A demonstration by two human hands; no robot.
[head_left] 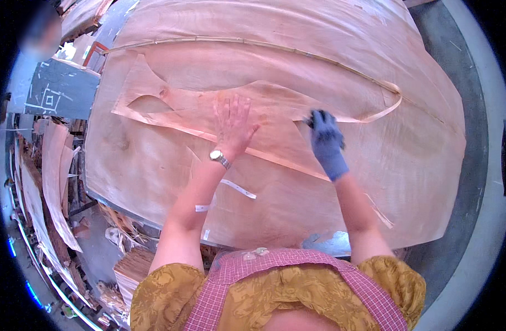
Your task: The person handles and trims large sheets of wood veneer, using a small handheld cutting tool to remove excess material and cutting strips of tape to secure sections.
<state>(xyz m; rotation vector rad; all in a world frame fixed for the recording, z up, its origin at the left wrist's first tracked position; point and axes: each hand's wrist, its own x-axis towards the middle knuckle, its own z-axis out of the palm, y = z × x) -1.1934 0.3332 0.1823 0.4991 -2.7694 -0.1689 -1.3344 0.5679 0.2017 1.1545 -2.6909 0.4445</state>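
My bare left hand, with a watch at the wrist, presses flat with fingers spread on a loose, irregular piece of wood veneer. The piece has an oval hole near its left end and a narrow strip curling up at its right. It lies on a large veneer sheet. My right hand, in a blue-grey glove with dark fingertips, is closed near the piece's right part. Whatever it may hold is hidden by the fingers.
A long thin stick lies across the far part of the sheet. White tape strips are near my left forearm. Veneer offcuts and stacked veneer stand at left. A grey-blue board is at far left.
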